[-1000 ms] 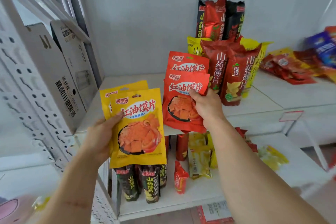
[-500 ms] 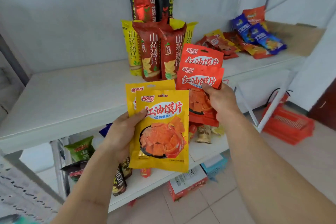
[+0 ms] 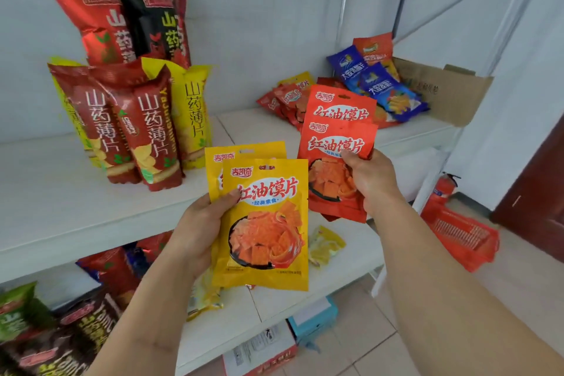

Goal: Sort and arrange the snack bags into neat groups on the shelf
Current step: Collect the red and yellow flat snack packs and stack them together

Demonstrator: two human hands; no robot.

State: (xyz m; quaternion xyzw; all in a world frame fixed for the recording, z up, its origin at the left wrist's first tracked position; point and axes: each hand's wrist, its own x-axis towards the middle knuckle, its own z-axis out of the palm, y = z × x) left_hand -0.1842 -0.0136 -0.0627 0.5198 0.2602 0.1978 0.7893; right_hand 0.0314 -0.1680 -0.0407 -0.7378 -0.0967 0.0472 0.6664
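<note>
My left hand grips two flat yellow snack bags, one behind the other, in front of the white shelf. My right hand grips two matching red snack bags just to the right, slightly higher. On the shelf behind stand tall red, yellow and black chip bags leaning on the wall. A loose pile of red, yellow and blue snack bags lies at the shelf's far right.
A brown cardboard box sits at the shelf's right end. The lower shelf holds more bags: yellow ones in the middle, dark and green ones at the left. Small boxes and a red basket lie on the floor.
The view has swung right along the shelf, and both hands with their bags have travelled right with it. The grips on the yellow and red bags are unchanged.
</note>
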